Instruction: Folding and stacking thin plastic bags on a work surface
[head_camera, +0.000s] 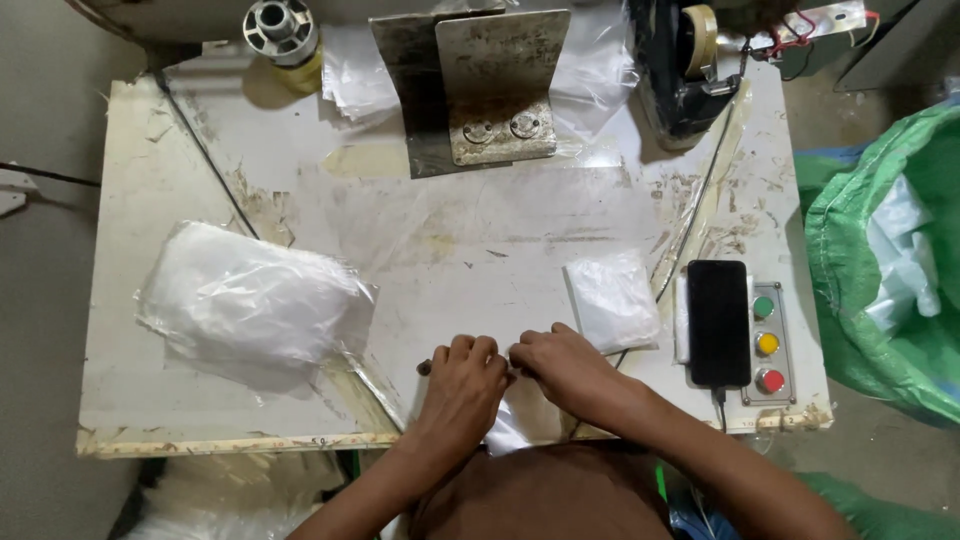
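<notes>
1. Left hand and right hand meet at the bench's near edge, fingers curled, pinching a clear plastic bag.
2. The bag's long axis runs toward the person, hanging over the edge.
3. A stack of clear bags lies left.

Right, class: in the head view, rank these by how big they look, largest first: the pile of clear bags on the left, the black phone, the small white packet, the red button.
1. Pile of clear bags
2. Small white packet and black phone: look alike, unranked
3. Red button
</notes>
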